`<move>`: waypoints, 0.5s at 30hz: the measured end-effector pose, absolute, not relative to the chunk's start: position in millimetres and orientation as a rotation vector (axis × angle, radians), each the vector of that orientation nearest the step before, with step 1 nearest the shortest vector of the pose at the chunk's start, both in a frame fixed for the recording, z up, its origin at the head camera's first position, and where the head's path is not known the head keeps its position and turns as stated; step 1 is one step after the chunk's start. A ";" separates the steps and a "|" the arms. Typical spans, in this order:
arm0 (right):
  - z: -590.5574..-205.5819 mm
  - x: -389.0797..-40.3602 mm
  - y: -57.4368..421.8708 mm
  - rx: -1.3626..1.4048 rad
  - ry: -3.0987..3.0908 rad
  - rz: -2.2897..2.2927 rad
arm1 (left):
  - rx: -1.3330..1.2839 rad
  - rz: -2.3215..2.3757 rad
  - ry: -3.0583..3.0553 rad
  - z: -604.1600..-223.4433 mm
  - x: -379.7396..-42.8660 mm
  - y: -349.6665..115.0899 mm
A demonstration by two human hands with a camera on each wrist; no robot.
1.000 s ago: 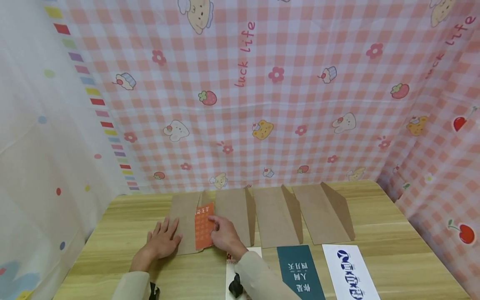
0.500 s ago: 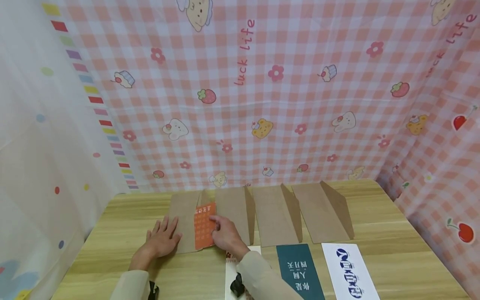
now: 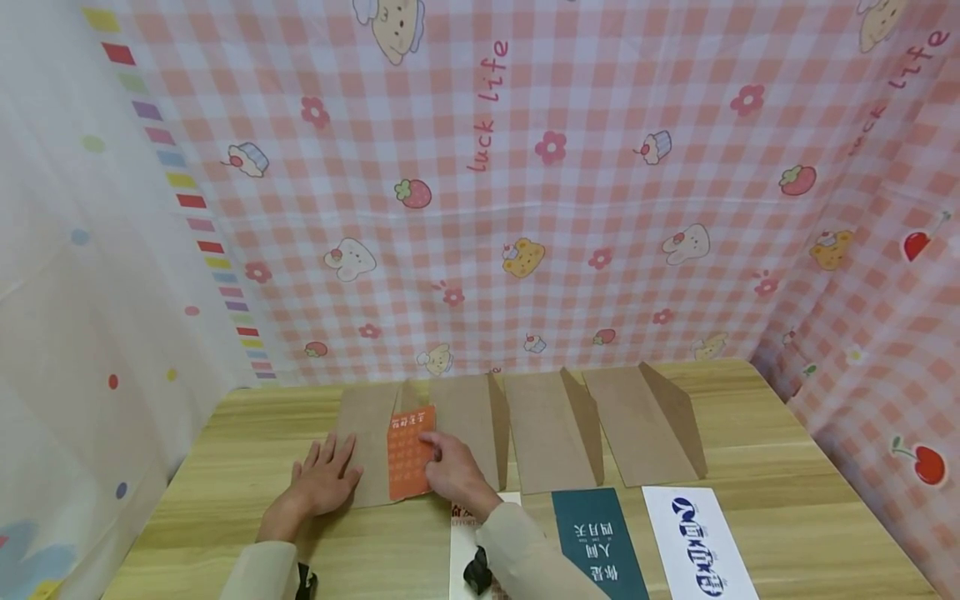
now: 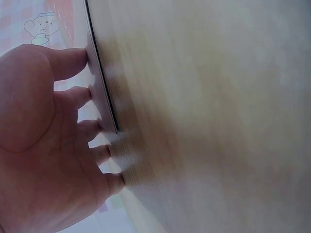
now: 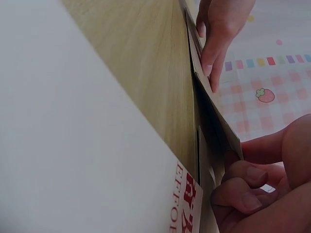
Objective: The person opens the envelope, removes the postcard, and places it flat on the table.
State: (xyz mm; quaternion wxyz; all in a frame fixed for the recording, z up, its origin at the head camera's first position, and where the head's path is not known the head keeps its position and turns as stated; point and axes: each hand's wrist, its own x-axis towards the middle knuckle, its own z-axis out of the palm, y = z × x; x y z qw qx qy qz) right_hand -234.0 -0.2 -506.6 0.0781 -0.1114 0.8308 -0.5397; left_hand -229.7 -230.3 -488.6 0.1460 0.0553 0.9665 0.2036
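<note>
An orange card (image 3: 409,454) with white characters and a pattern lies over the right-hand side of the leftmost folded brown cardboard (image 3: 367,417). My right hand (image 3: 453,473) pinches the card's right edge, the index finger on top and the other fingers curled beneath. The right wrist view shows this edge raised above the table, with a dark gap under it. My left hand (image 3: 324,483) rests with fingers spread on the left part of the same cardboard. In the left wrist view, the left fingertips (image 4: 73,63) touch the cardboard's edge and the wood beyond it.
Three more folded brown cardboards (image 3: 555,433) stand in a row to the right, flaps raised. Nearer me lie a white card (image 3: 459,554) partly under my right sleeve, a teal card (image 3: 600,533) and a white card with blue characters (image 3: 701,542). A checked curtain (image 3: 555,200) hangs behind.
The right edge of the orange card has shifted slightly to the right with my right hand, so more of its face shows. My left hand stays in place.
</note>
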 end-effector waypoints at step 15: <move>-502.2 -230.4 7.4 -0.294 2.441 -1.610 | 0.166 0.574 2.790 -490.8 -230.2 -231.4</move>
